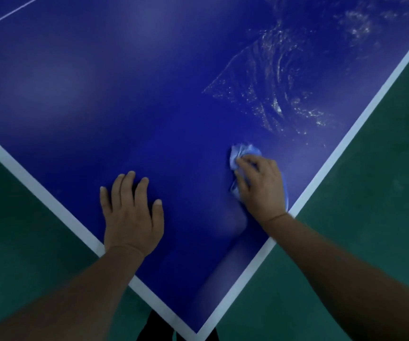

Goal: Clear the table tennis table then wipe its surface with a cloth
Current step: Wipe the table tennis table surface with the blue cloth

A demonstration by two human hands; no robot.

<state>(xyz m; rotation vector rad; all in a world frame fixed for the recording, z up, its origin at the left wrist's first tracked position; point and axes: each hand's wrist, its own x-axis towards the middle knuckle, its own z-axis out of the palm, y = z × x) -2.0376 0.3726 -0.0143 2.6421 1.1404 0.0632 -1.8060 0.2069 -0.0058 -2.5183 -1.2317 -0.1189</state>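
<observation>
From my head camera I look down on a corner of the blue worktop [149,107], its white edge lines meeting in a point close to my body. Green floor [383,217] shows on both sides of that corner.

My left hand [131,215] lies flat on the worktop just inside the left edge line, palm down, its grip spread, the fingers a little apart and holding nothing.

My right hand [262,185] sits nearer the right edge line, pressing a pale blue cloth [244,152] against the worktop. The grip is curled over the bunched fabric, fingers bent on top of it; crumpled folds stick out past my fingertips on the far side, and a thin strip of cloth shows along the outer side of the hand, close to the white line.

Farther up the worktop from the cloth, wet streaks [272,94] curve in arcs and glisten. A thin white line [9,14] crosses the far left corner of the worktop.
</observation>
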